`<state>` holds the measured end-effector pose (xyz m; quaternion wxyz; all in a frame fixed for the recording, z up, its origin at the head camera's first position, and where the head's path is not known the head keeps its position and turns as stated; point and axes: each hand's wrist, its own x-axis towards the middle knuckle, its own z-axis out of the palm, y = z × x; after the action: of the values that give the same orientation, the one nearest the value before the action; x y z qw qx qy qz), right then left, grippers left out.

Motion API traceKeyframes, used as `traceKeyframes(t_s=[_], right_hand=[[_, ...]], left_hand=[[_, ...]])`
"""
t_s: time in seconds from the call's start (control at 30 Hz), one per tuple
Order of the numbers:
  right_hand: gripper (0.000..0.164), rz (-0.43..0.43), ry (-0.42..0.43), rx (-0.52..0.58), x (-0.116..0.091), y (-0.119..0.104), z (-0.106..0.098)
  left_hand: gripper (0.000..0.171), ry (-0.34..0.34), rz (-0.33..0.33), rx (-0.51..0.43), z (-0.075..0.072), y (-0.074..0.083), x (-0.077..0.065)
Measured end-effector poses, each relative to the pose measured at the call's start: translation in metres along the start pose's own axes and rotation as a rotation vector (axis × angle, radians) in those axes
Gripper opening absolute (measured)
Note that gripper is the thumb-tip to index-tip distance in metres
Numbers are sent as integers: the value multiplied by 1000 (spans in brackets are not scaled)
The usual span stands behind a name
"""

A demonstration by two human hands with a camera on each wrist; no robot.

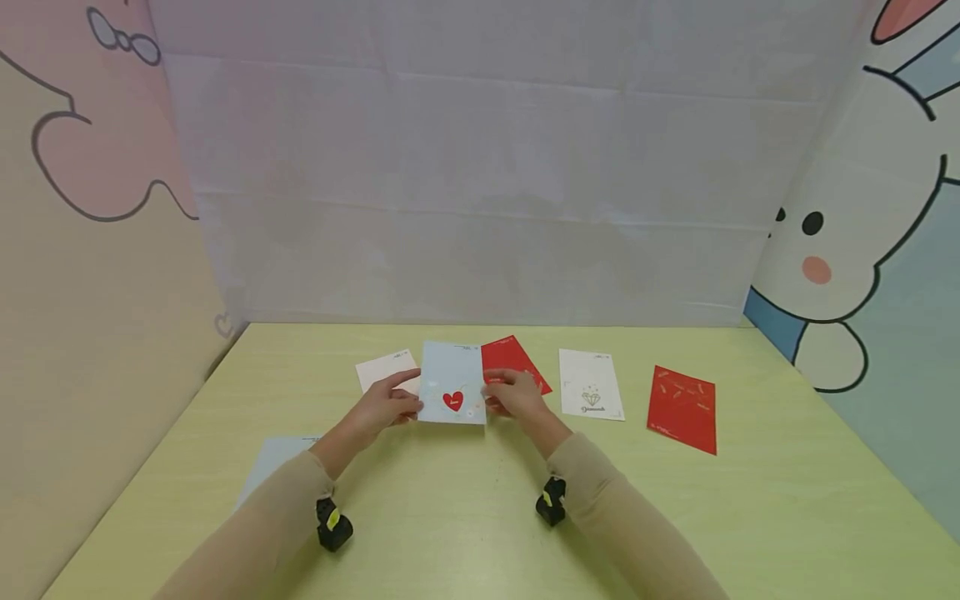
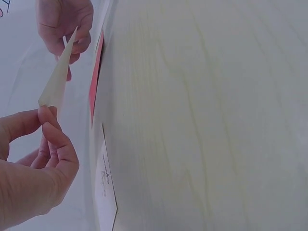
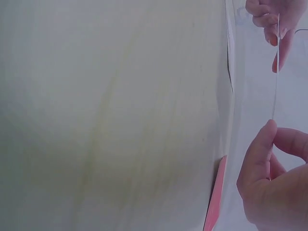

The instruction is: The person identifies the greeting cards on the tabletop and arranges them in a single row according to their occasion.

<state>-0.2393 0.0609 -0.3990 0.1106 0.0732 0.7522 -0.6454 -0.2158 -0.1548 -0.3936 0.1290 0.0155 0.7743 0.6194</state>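
Note:
A pale blue card [image 1: 452, 375] with a red heart near its lower edge is held up off the table between both hands. My left hand [image 1: 384, 406] pinches its left edge between thumb and fingers. On the opposite edge, my right hand [image 1: 516, 395] pinches it the same way. Both wrist views show the card nearly edge-on, a thin strip [image 2: 58, 83] in the left one and a thin line [image 3: 275, 91] in the right one. Behind it lie a white card [image 1: 384, 367] at left and a red card [image 1: 513, 354] at right, each partly hidden.
Right of the hands, a white card with a diamond drawing [image 1: 591, 383] and another red card [image 1: 682, 408] lie on the yellow-green table [image 1: 757, 508]. Partly under the left forearm is a light blue card [image 1: 273, 460]. A white sheet [image 1: 487, 167] hangs behind the table.

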Motion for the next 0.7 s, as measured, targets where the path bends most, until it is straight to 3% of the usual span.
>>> traceKeyframes(t_s=[0.47, 0.7], right_hand=[[37, -58, -95, -2, -19, -2, -1], [37, -109, -156, -16, -28, 1, 3]], left_hand=[[64, -73, 18, 1, -12, -5, -19], [65, -110, 67, 47, -19, -8, -33]])
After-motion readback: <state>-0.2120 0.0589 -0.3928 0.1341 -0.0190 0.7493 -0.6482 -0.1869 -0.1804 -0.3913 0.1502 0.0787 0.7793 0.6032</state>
